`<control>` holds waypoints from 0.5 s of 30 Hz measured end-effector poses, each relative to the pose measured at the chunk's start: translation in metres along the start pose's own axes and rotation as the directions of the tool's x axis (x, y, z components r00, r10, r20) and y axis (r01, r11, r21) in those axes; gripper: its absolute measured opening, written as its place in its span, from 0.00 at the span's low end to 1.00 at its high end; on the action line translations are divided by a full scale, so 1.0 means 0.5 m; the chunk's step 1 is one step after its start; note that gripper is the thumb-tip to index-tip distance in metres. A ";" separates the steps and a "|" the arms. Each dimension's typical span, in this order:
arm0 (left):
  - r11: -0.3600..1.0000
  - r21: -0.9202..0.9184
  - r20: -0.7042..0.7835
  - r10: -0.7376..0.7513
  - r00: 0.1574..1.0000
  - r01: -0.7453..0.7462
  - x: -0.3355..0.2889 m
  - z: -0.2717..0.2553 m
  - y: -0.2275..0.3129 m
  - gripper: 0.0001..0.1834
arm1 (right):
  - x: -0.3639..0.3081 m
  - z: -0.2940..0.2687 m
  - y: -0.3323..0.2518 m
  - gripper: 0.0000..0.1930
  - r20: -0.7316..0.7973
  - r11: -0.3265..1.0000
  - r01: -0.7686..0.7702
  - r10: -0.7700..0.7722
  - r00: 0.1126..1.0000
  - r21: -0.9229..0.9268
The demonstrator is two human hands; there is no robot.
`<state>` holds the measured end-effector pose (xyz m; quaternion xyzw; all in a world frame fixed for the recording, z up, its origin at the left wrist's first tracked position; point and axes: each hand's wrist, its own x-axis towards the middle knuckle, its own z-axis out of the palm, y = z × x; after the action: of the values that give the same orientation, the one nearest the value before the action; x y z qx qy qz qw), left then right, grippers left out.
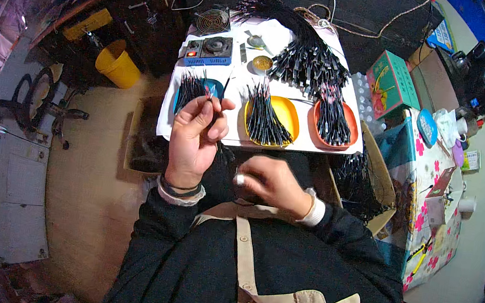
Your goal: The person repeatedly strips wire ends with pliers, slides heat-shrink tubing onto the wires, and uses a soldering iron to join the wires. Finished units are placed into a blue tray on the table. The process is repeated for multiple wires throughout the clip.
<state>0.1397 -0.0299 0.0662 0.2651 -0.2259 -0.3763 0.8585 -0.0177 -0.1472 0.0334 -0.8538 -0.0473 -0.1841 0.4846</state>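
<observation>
note the left hand [196, 137] raised before the blue tray [218, 89], palm toward the view, thumb and forefinger drawn together at the tips; cannot tell any held wire from those behind. find the right hand [272, 182] lower, near the table's [243, 73] front edge, blurred, fingers curled, with a white wrap [239, 179] on the thumb; cannot tell full closure or contents. locate the black wires [269, 124] in three bundles: in the blue tray, in the yellow tray [289, 115] at centre, and in the orange tray [317, 124] at right. see a larger heap [311, 57] beyond the trays; at far left, a blue box [217, 62] with a red light [191, 54]; between heap and box, a cup [262, 64]. at lower right, see more wires in a carton [384, 222].
</observation>
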 end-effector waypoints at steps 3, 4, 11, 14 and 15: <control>0.999 0.050 0.006 -0.003 1.000 0.003 -0.056 0.012 -0.007 0.09 | 0.024 -0.054 0.011 0.09 -0.043 0.855 -0.276 0.327 0.944 0.439; 1.000 0.016 -0.007 -0.007 1.000 0.007 -0.070 0.017 -0.010 0.09 | 0.039 -0.064 0.010 0.08 -0.084 0.759 -0.201 0.318 0.945 0.619; 0.977 0.214 0.032 -0.014 0.999 0.007 -0.099 0.055 -0.015 0.08 | 0.095 -0.091 -0.039 0.08 -0.085 0.690 -0.098 0.226 0.970 0.717; 0.798 0.586 0.062 0.133 0.989 -0.144 -0.106 0.080 -0.006 0.07 | 0.103 -0.097 -0.066 0.06 -0.111 0.729 -0.058 0.182 0.977 0.682; 0.710 0.675 0.084 0.195 0.977 -0.200 -0.109 0.090 -0.004 0.07 | 0.108 -0.100 -0.075 0.06 -0.129 0.752 -0.029 0.151 0.980 0.658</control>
<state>0.0788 -0.0023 0.0889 0.5336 -0.3777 -0.1746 0.7363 0.0091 -0.1751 0.1065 -0.6130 -0.0248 -0.2061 0.7623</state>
